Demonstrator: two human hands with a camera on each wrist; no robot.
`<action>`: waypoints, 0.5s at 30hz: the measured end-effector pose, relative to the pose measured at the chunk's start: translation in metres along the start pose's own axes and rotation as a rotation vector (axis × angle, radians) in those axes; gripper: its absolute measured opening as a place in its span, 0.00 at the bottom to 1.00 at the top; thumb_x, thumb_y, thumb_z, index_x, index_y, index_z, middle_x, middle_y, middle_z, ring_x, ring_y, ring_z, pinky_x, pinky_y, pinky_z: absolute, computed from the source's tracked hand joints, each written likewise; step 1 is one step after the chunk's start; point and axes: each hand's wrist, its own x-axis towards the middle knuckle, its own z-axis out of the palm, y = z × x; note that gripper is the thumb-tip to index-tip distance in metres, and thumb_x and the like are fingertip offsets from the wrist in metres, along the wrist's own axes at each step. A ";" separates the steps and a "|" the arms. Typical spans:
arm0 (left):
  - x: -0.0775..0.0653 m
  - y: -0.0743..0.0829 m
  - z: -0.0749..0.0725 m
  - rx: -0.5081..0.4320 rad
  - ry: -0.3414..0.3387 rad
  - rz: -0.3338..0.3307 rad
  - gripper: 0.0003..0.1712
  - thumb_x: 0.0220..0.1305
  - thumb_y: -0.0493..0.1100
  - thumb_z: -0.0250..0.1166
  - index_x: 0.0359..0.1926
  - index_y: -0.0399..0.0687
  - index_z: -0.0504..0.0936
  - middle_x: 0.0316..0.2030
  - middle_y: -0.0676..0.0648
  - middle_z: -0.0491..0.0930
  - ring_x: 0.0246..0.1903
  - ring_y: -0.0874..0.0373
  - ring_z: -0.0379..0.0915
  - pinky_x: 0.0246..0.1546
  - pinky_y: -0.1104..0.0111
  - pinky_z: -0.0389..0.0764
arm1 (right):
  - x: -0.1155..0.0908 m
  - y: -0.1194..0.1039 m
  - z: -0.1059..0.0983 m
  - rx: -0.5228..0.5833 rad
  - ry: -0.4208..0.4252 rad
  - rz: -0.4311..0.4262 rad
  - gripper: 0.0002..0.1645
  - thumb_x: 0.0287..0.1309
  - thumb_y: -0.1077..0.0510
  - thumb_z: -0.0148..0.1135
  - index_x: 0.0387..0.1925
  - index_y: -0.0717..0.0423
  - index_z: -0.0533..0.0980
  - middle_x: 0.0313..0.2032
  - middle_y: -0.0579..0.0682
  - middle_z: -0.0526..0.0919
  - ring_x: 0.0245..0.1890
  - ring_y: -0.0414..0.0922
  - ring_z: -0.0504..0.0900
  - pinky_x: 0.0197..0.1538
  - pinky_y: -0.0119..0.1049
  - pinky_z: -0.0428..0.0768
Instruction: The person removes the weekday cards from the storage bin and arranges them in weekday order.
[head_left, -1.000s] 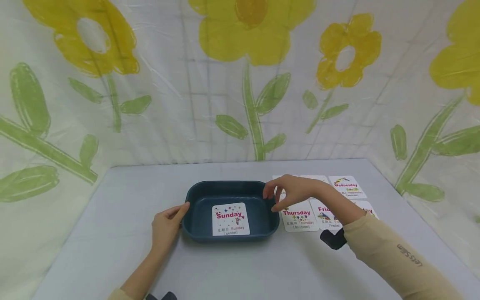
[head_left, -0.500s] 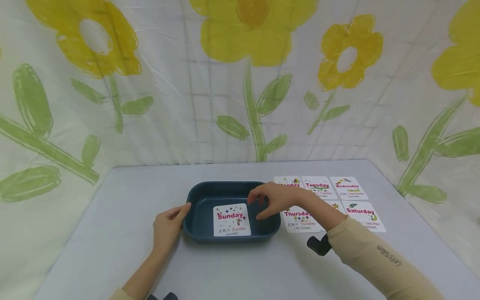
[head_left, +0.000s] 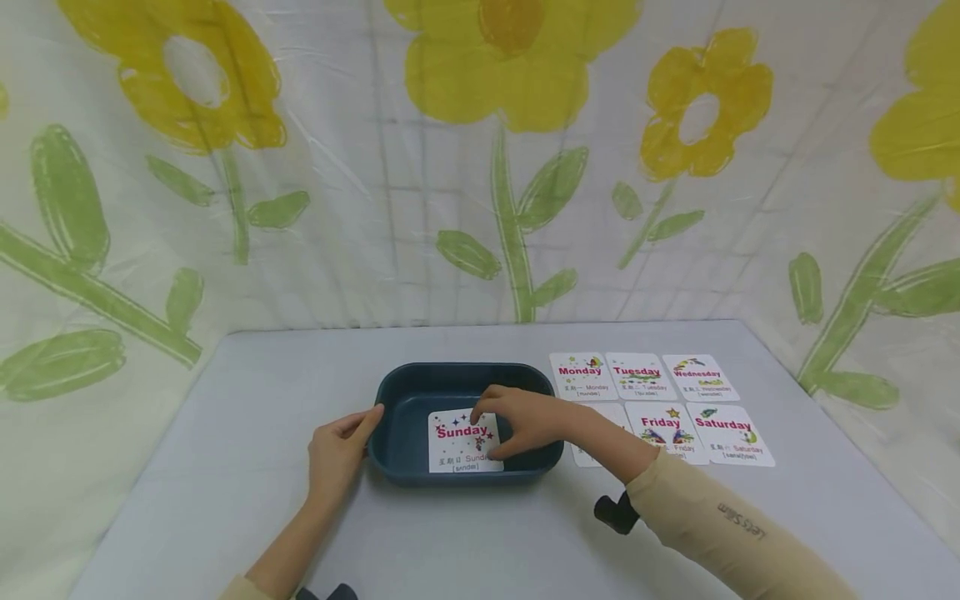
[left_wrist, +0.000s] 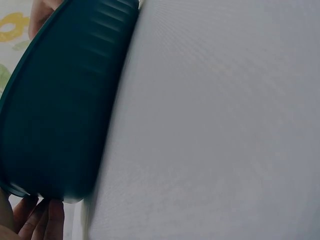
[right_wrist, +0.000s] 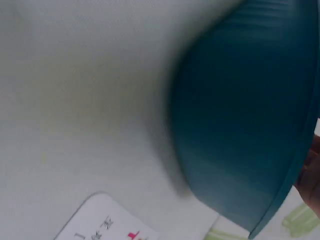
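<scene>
A dark teal tray (head_left: 465, 480) stands on the table with a white "Sunday" card (head_left: 453, 442) lying in it. My left hand (head_left: 335, 457) grips the tray's left rim, thumb on the rim; in the left wrist view its fingers (left_wrist: 54, 220) lie against the outside wall. Reaching in over the tray's right side, my right hand (head_left: 531, 421) has its thumb and bent fingers spread apart above the right part of the card, fingertips right at it. The right wrist view mostly shows the tray's outer wall (right_wrist: 240, 115), with part of that hand beyond the rim.
Right of the tray, weekday cards lie in two rows: Monday (head_left: 579, 377), Tuesday (head_left: 639, 378) and Wednesday (head_left: 700, 379) behind, Friday (head_left: 662, 427) and Saturday (head_left: 726, 429) in front. Another front card is partly covered by my right forearm. A flower-printed curtain (head_left: 330, 250) hangs behind the table.
My right hand has moved left from the tray's right rim, down into the tray and over the Sunday card. The left hand stays on the left rim.
</scene>
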 end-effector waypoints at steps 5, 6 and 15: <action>0.000 0.000 0.000 -0.012 -0.005 -0.003 0.29 0.55 0.63 0.62 0.42 0.42 0.84 0.39 0.42 0.84 0.33 0.60 0.80 0.28 0.78 0.78 | 0.009 -0.005 0.010 -0.083 0.006 0.020 0.32 0.48 0.41 0.67 0.55 0.44 0.72 0.57 0.46 0.69 0.55 0.43 0.69 0.55 0.37 0.74; 0.000 -0.001 0.000 -0.012 -0.006 -0.006 0.29 0.55 0.63 0.62 0.42 0.42 0.84 0.39 0.42 0.84 0.33 0.61 0.80 0.28 0.78 0.78 | 0.010 -0.006 0.012 -0.103 0.006 0.024 0.33 0.48 0.40 0.66 0.56 0.43 0.71 0.57 0.46 0.69 0.55 0.43 0.69 0.54 0.37 0.74; 0.001 -0.002 0.000 -0.017 -0.012 -0.007 0.29 0.55 0.63 0.62 0.43 0.42 0.84 0.39 0.42 0.84 0.33 0.62 0.80 0.29 0.78 0.79 | 0.017 -0.009 0.021 -0.143 0.005 0.066 0.35 0.46 0.41 0.69 0.58 0.41 0.70 0.59 0.48 0.68 0.54 0.44 0.69 0.53 0.40 0.75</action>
